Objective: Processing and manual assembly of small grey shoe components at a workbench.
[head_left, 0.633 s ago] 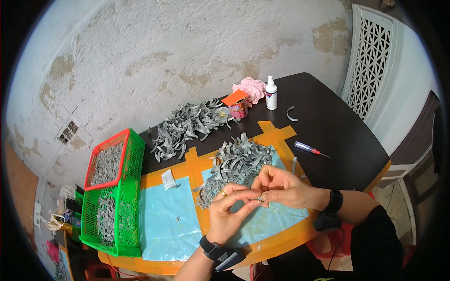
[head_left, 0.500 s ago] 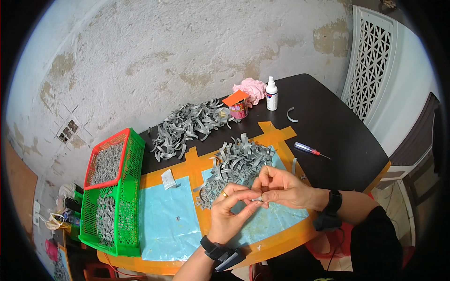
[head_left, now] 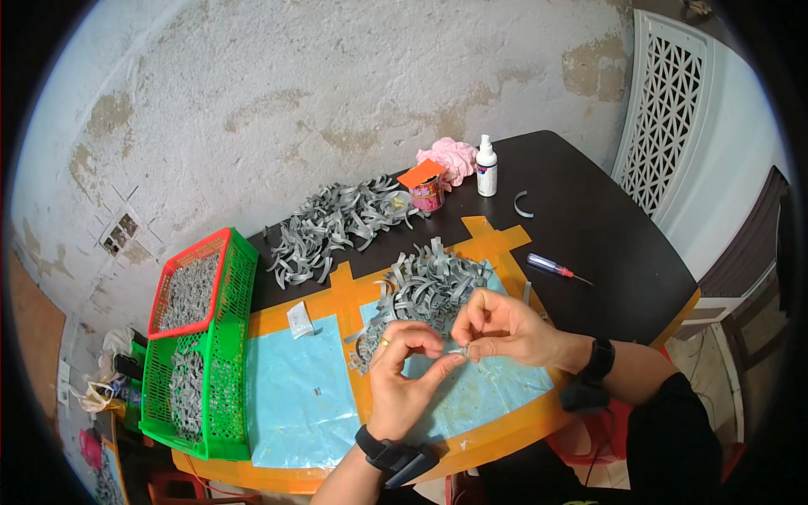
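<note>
Over the near edge of the heap of grey curved strips (head_left: 425, 290), my right hand (head_left: 509, 332) pinches a small grey piece (head_left: 463, 350) between thumb and fingertips. My left hand (head_left: 404, 366), with a ring on one finger, is beside it. Its thumb tip reaches up to the small piece, while its curled fingers stand apart from the thumb. The exact shape of the held piece is too small to tell. Both hands are above a light blue sheet (head_left: 497, 383) taped to the table with orange tape (head_left: 362, 290).
On the left stand a green basket (head_left: 227, 370) and a red-rimmed basket (head_left: 220, 286) filled with small grey pieces. Farther back lie a second strip pile (head_left: 337, 223), a tin (head_left: 427, 195), a pink cloth (head_left: 450, 158) and a white bottle (head_left: 486, 168). A screwdriver (head_left: 551, 266) rests at right.
My left fingers have lifted away from the small piece and opened from the thumb. My right hand stays nearly in place, still pinching. The view has shifted slightly.
</note>
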Available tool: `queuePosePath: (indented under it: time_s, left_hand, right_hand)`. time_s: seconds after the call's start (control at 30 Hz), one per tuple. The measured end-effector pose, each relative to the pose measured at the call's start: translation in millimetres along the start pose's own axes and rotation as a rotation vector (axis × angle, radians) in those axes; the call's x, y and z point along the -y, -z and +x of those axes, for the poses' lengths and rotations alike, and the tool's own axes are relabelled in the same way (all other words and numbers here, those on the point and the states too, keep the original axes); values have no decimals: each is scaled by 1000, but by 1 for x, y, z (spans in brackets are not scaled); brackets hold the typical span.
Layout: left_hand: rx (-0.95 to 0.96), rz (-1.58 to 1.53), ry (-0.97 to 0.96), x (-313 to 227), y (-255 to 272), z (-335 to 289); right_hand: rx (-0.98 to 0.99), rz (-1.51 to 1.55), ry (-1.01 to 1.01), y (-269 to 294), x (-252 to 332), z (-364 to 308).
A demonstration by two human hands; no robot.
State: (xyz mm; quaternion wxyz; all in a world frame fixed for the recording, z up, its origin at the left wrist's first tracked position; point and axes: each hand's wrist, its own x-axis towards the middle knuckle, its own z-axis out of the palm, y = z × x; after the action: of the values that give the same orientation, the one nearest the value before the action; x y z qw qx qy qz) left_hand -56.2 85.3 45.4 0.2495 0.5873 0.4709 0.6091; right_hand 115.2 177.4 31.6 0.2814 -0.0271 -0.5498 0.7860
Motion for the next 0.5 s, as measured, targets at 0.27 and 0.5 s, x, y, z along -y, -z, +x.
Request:
queuePosePath:
  time_s: [0.27, 0.5]
  left_hand:
    - [128, 150, 100, -5, 3, 0]
    - [251, 180, 27, -4, 7, 1]
  right_hand:
    - [20, -267, 168, 4, 1, 1]
    - [-1, -294, 106, 3, 1, -1]
